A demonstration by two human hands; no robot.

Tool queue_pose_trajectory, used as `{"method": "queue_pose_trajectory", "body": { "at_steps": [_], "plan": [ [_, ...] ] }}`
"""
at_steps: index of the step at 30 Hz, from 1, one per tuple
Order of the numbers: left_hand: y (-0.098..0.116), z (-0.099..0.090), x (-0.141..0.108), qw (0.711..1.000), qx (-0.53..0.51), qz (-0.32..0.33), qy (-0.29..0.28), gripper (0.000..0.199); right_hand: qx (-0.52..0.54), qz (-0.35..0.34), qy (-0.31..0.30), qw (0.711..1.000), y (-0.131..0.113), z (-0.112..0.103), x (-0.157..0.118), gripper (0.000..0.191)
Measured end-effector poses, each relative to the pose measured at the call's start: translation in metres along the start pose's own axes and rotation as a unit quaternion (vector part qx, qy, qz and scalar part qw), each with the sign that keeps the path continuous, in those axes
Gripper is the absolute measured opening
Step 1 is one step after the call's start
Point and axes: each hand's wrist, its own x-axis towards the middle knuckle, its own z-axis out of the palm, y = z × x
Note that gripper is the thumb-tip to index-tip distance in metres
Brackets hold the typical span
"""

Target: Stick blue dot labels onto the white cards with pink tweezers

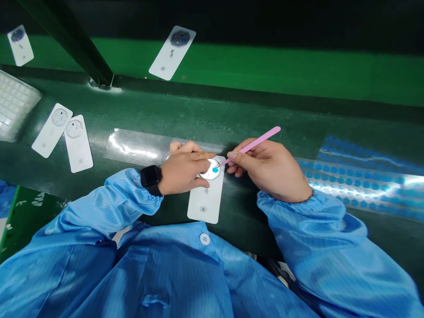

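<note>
A white phone back cover (206,204) with a round camera ring lies on the bench in front of me. My left hand (183,170), wearing a black watch, holds the cover, its fingers and thumb resting over the ring's left side. Pinched in my right hand (271,170) are slim pink tweezers (260,140), slanting down to the left. Their thin tip touches or nearly touches a small blue round sticker (215,170) within the ring. Part of the ring is hidden under my left fingers.
Clear sheets of blue round stickers (351,176) lie right, partly under my right sleeve. A clear strip (132,145) lies left. Two more covers (49,134) sit farther left, beside a white tray (16,104). Beyond a dark post (76,42), another cover (170,57) lies on a green strip.
</note>
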Motion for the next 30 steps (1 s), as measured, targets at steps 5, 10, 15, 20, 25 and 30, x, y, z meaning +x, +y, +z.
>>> {"method": "queue_pose_trajectory", "body": {
  "at_steps": [5,10,15,20,25,30],
  "plan": [
    [-0.0003,-0.0006,-0.0005,1.000,-0.004,-0.001,-0.003,0.033,-0.027,0.009,0.011,1.000,-0.0021,0.0009,0.0001,0.018],
    [-0.0004,-0.0007,-0.0007,1.000,-0.009,-0.005,-0.004,0.031,-0.045,0.008,0.012,0.999,-0.0024,0.0013,0.0000,0.019],
    [-0.0012,-0.0008,-0.0014,1.000,-0.011,-0.001,-0.008,0.028,-0.056,-0.002,0.016,0.998,-0.0002,0.0017,0.0000,0.021],
    [-0.0016,-0.0017,-0.0026,1.000,-0.002,0.014,-0.015,0.032,-0.057,-0.006,0.023,0.998,-0.0018,0.0025,-0.0011,0.018],
    [-0.0024,-0.0024,-0.0042,0.999,0.017,0.020,-0.020,0.029,-0.053,-0.012,0.022,0.998,-0.0033,0.0036,-0.0019,0.020],
    [-0.0028,-0.0028,-0.0050,0.999,0.036,0.034,-0.020,0.027,-0.040,-0.029,0.022,0.999,-0.0010,0.0042,-0.0022,0.024]
  ]
}}
